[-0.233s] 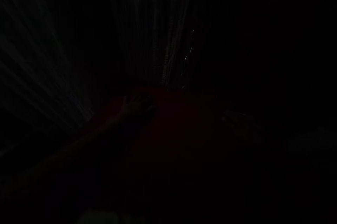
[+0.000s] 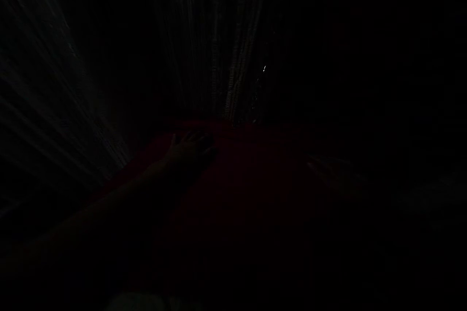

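The picture is very dark. My left hand [image 2: 188, 149] lies on a dark red cloth-like surface [image 2: 248, 194], palm down with its fingers spread, and I see nothing in it. Its bare forearm reaches in from the lower left. To the right, a faint shape that looks like my right hand [image 2: 333, 171] rests on or just over the same red surface. Its fingers are lost in the dark, and I cannot make out whether it holds anything.
Beyond the red surface, pale vertical streaks like folds of a curtain [image 2: 229, 82] rise, with small bright glints beside them. Similar grey folds [image 2: 98, 121] slant along the left. A pale, indistinct shape [image 2: 136, 301] shows at the bottom edge.
The glints by the far folds have shifted a little. My left hand stays in the same place, its fingers slightly sharper now.
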Motion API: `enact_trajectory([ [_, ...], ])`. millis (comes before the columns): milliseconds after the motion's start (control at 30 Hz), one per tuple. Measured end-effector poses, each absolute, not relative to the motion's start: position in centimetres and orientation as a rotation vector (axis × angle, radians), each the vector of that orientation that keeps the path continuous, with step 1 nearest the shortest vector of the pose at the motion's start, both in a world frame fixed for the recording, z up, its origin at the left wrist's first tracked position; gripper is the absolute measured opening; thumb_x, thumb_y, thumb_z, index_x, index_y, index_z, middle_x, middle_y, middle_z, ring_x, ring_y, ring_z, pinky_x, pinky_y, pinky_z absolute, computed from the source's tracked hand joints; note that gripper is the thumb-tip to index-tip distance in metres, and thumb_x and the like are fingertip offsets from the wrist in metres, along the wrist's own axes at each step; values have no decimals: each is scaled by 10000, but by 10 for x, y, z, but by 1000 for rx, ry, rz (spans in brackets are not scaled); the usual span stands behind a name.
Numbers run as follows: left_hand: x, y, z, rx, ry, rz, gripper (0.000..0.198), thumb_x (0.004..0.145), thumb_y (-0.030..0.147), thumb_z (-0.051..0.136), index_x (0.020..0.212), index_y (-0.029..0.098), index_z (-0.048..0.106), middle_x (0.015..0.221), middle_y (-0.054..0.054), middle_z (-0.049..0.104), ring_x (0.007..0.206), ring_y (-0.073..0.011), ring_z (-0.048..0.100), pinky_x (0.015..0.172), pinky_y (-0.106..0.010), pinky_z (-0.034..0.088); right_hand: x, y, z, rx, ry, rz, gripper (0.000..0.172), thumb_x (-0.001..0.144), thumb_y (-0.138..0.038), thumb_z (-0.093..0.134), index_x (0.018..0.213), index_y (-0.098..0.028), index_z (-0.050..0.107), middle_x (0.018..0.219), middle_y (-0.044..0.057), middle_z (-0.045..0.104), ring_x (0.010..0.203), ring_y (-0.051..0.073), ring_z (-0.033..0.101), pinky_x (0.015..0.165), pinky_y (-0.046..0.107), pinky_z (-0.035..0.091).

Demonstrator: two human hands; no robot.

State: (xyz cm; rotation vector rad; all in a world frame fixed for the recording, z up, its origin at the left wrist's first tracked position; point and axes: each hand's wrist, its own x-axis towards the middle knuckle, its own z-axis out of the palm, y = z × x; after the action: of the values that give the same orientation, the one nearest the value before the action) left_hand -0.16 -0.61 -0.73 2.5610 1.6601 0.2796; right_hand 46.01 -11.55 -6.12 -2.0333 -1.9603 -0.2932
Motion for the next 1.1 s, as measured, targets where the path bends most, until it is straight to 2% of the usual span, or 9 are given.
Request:
enact_trajectory([
  [167,-2,-6,-10,2565,1633,320,650,1088,627,350,1641,295,425,1763,-82,285,1619,-416,225,1240,-784,113,472,-107,-70,-2010,-1952,-282,770,1024,-714,264,1482,-205,614,1547,88,534,1434,319,529,1273,549,390],
  [367,-3,-7,-11,2587,1616,327,646,1093,610,338,1643,283,429,1764,-85,281,1623,-416,219,1240,-791,108,471,-105,-68,-2034,-1999,-282,762,1021,-708,257,1454,-212,639,1535,103,543,1442,312,529,1282,532,388],
  [533,-4,-7,-12,2603,1609,348,644,1098,604,340,1641,270,434,1757,-97,299,1619,-425,225,1229,-802,115,470,-106,-68,-2004,-2081,-348,752,1033,-638,207,1433,-181,651,1523,122,551,1432,315,541,1273,534,400],
  [667,-4,-6,-13,2616,1599,362,647,1097,605,337,1637,263,439,1753,-103,306,1608,-439,243,1229,-803,114,475,-109,-69,-1948,-2165,-359,697,1038,-563,187,1360,-210,694,1553,95,527,1477,310,494,1285,539,377],
  [800,-4,-4,-14,2605,1599,364,642,1098,605,336,1631,263,444,1748,-107,320,1605,-438,241,1217,-812,119,479,-108,-68,-1988,-2229,-348,701,1022,-585,229,1386,-192,681,1546,111,531,1476,337,491,1283,577,363],
  [967,0,-10,-5,2629,1584,346,588,1094,634,345,1588,352,492,1745,-40,340,1620,-399,237,1242,-787,99,471,-109,-62,-1995,-2211,-304,718,1028,-574,199,1414,-190,667,1568,108,507,1503,310,465,1290,563,365],
  [1100,2,-11,-5,2622,1559,227,654,1089,676,318,1661,364,376,1777,-41,251,1647,-382,171,1250,-778,106,462,-112,-61,-2040,-2190,-329,801,1037,-650,162,1457,-171,646,1556,104,518,1471,312,501,1298,539,364],
])
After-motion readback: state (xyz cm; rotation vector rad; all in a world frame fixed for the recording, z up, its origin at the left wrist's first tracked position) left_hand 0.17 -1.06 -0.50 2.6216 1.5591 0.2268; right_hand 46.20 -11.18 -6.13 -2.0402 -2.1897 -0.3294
